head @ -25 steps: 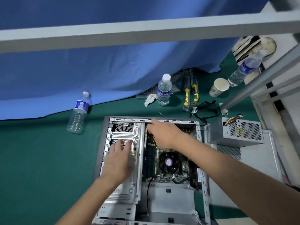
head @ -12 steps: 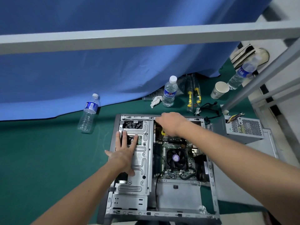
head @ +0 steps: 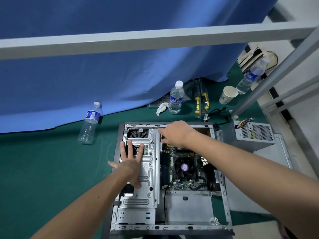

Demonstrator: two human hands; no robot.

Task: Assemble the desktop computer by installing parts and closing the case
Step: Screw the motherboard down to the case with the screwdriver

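An open desktop case (head: 224,200) lies flat on the green table. My left hand (head: 130,163) presses flat with spread fingers on the silver drive cage (head: 148,169) in the case's left half. My right hand (head: 176,133) reaches into the top of the case above the motherboard (head: 183,185), fingers pointing down and left beside the cage's upper edge; what they touch is hidden. A black CPU fan (head: 185,168) sits below that hand. The grey power supply (head: 253,135) lies outside the case to the right, on the removed side panel (head: 276,157).
Upright water bottle (head: 176,99), crumpled tissue (head: 162,107), yellow-handled tools (head: 201,102), paper cup (head: 227,94) and black cable (head: 217,114) sit behind the case. Another bottle (head: 89,125) lies to the left, a third (head: 250,78) far right. Blue curtain (head: 120,80) behind; grey frame bars overhead.
My left hand slid down the drive cage and spread its fingers flat. My right hand stayed at the case's top edge. The view shifted, so the case sits more to the right.
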